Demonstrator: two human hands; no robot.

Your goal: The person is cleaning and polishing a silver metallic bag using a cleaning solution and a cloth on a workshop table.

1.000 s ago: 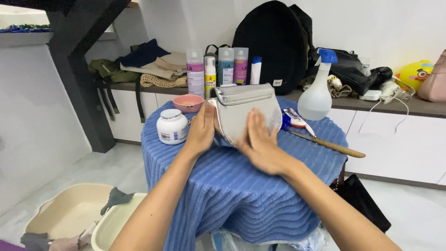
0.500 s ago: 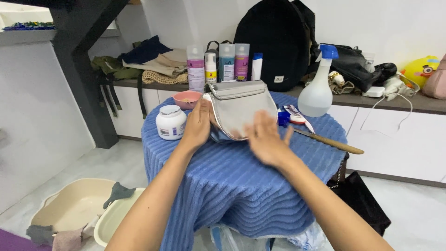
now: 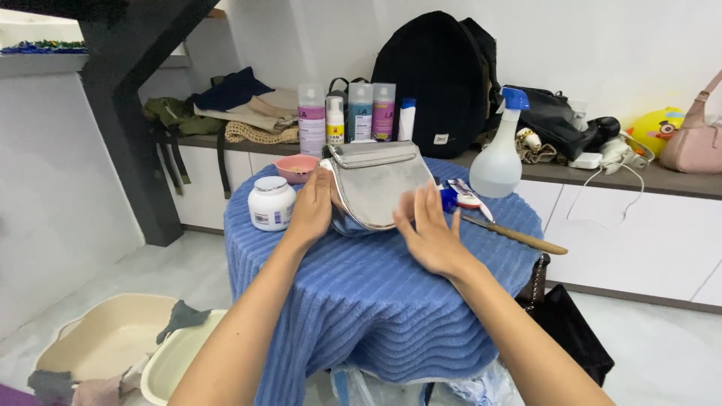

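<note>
A silver handbag [image 3: 376, 180] stands tilted on a round table draped in a blue ribbed towel [image 3: 376, 301]. My left hand [image 3: 312, 207] grips the bag's left edge and steadies it. My right hand [image 3: 427, 229] lies flat with fingers spread against the bag's lower right front, palm on the towel side. Nothing is held in the right hand.
A white jar [image 3: 271, 203], a pink bowl [image 3: 295, 167], a tube [image 3: 462, 195] and a wooden-handled knife [image 3: 515, 235] share the table. A spray bottle [image 3: 500, 150], several bottles [image 3: 353, 113] and a black backpack [image 3: 436, 75] stand on the counter behind. Two beige basins [image 3: 113, 346] sit on the floor at left.
My right hand has slid down and right across the bag's front, from the middle of the bag to its lower right edge. The left hand has kept its hold.
</note>
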